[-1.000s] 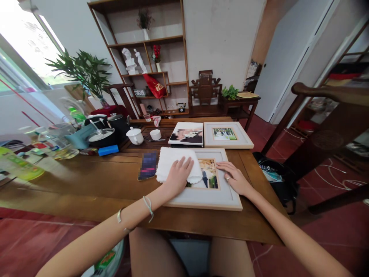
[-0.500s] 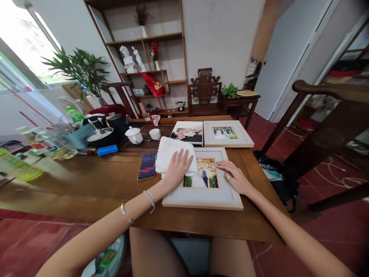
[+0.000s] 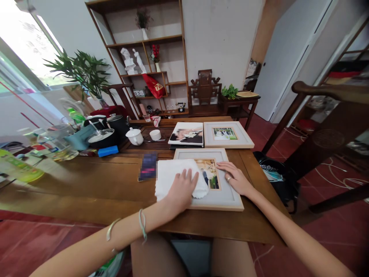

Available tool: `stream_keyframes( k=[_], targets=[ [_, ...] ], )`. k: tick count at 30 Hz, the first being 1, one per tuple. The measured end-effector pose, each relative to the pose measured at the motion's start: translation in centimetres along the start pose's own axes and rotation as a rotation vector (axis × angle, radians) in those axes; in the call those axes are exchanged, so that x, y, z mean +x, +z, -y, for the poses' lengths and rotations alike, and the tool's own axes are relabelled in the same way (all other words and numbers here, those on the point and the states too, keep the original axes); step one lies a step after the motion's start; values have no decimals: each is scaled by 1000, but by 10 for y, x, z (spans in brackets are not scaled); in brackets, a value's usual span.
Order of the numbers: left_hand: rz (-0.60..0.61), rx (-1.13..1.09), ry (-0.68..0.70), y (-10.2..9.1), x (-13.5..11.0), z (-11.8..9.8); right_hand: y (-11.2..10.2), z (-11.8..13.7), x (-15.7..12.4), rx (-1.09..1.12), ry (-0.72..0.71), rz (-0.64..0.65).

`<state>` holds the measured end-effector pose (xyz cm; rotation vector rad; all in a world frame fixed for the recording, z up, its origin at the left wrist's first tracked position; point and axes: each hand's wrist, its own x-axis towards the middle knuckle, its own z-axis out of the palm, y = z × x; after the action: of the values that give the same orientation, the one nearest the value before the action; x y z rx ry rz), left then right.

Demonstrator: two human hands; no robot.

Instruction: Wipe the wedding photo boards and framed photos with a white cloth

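Under my left hand (image 3: 181,189) a white cloth (image 3: 168,175) is bunched and pressed against a picture frame (image 3: 230,199), the fingers bent over it. The cloth covers the left part of the photo (image 3: 213,173) and the frame's lower left side. My right hand (image 3: 235,179) rests on the frame's right side, fingers stretched out and a ring on one of them. The frame is pale wood with a light grey mat and lies flat on the table. Left of the cloth lies a phone (image 3: 148,167).
Behind the frame lie a second framed photo (image 3: 241,134) and a photo book (image 3: 186,134). A lidded white cup (image 3: 134,136), a small white bowl (image 3: 155,134), a blue block (image 3: 108,151), pots and bottles stand to the left. A wooden chair (image 3: 319,127) is at the right.
My left hand has moved toward me with the cloth, from the photo's upper left down over its lower left. My right hand has stayed at the frame's right side.
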<state>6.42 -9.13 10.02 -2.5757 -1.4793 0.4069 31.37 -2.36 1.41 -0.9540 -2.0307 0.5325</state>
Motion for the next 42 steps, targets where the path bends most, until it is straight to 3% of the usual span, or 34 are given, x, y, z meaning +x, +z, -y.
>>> stream_keyframes(
  k=[3,7,17,24,30,36,39,42],
  targets=[
    [90,17,-5,-9,-23,-20,0,0,0,-5,3,2],
    [88,-10,17,-11,-29,-18,0,0,0,-11,3,3],
    [-198,-102,-74,24,32,37,0,1,0,-1,-19,-7],
    [-326,-181,-81,31,49,51,0,1,0,1,-4,-5],
    [-173,-135,-30,15,36,43,0,2,1,-5,-6,-5],
    [67,-95,32,-10,-17,14,-1,2,0,-11,6,1],
    [122,-83,66,-18,-39,2,0,1,0,-9,5,-3],
    [160,-88,67,-22,-47,-2,0,0,0,-10,7,-8]
  ],
)
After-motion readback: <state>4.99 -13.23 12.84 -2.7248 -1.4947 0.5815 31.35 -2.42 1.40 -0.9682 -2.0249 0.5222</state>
